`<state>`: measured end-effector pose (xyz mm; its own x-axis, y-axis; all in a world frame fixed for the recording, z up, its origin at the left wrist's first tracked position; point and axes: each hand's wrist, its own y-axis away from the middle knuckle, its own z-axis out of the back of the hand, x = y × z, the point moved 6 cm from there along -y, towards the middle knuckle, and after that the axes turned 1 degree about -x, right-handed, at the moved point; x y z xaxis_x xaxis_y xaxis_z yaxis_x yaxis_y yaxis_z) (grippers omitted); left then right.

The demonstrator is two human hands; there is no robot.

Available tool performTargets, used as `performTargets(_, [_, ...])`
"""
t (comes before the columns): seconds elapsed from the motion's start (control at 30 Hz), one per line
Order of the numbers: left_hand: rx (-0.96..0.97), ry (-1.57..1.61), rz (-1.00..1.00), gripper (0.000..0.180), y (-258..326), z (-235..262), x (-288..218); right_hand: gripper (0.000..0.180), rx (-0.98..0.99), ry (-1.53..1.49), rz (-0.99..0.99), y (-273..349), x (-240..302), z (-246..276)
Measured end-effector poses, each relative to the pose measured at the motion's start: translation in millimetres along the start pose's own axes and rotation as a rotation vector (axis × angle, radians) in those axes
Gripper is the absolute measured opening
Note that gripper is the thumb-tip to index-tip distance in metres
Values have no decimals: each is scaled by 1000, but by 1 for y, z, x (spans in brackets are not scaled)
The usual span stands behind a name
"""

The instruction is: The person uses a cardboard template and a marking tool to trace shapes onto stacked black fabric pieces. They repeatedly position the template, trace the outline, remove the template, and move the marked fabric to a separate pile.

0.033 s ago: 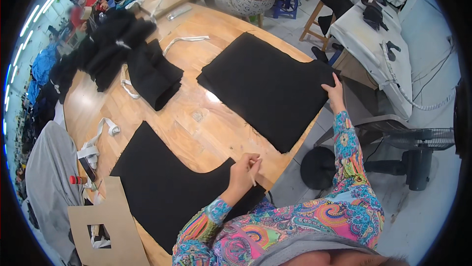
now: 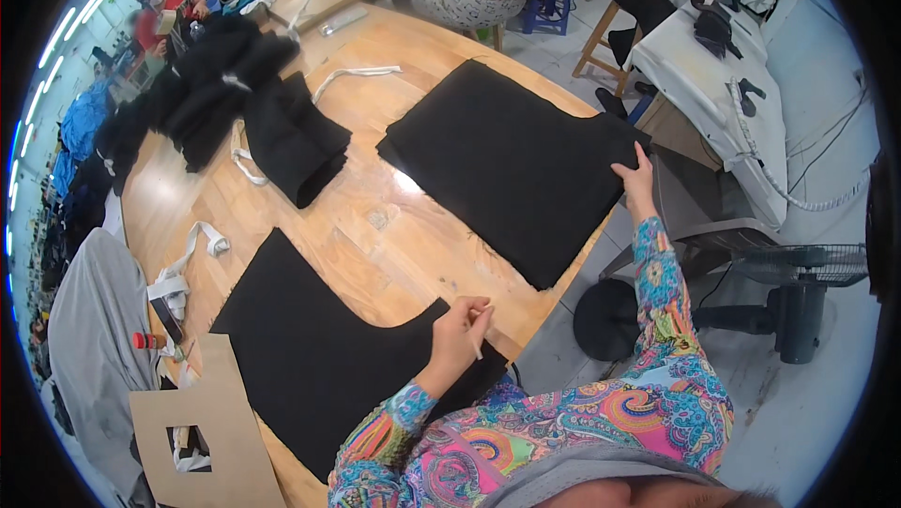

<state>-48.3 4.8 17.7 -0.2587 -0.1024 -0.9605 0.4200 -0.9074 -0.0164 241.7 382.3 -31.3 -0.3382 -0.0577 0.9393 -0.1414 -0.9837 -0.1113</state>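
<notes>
My left hand is closed around a thin pale pencil-like stick, over the narrow end of a black cut fabric piece. That piece lies flat on the near side of the wooden table, with a curved notch in its far edge. On the right, a stack of black fabric pieces of similar outline lies near the table's edge. At its far right corner, my right hand grips the fabric edge, thumb and forefinger apart on top, the other fingers partly hidden.
Bundled black fabric and white strips lie farther back on the wooden table. A tan card template with a square hole sits near left, beside a small red-capped bottle. A fan stands right; other people work beyond.
My left hand has shifted slightly left with the pale stick. The right hand is nearly unmoved on the fabric corner, and the fabric pieces look the same.
</notes>
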Motion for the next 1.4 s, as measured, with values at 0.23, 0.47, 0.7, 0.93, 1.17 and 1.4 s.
performTargets(0.23, [-280, 265, 147, 9, 60, 69, 17, 81, 52, 141, 66, 127, 46, -30])
performTargets(0.47, [-461, 300, 202, 11, 90, 120, 15, 84, 136, 107, 35, 126, 38, -34])
performTargets(0.7, [-626, 339, 187, 11, 114, 160, 18, 73, -72, 617, 229, 128, 50, -32])
performTargets(0.93, [-804, 293, 177, 11, 143, 202, 29, 35, 270, 169, 710, 173, 174, -161])
performTargets(1.17, [-934, 170, 166, 11, 186, 230, 23, 26, 514, 447, 667, 175, 204, -331])
performTargets(1.4, [-1208, 104, 272, 12, 276, 262, 47, 23, 488, 514, 430, 129, 152, -366])
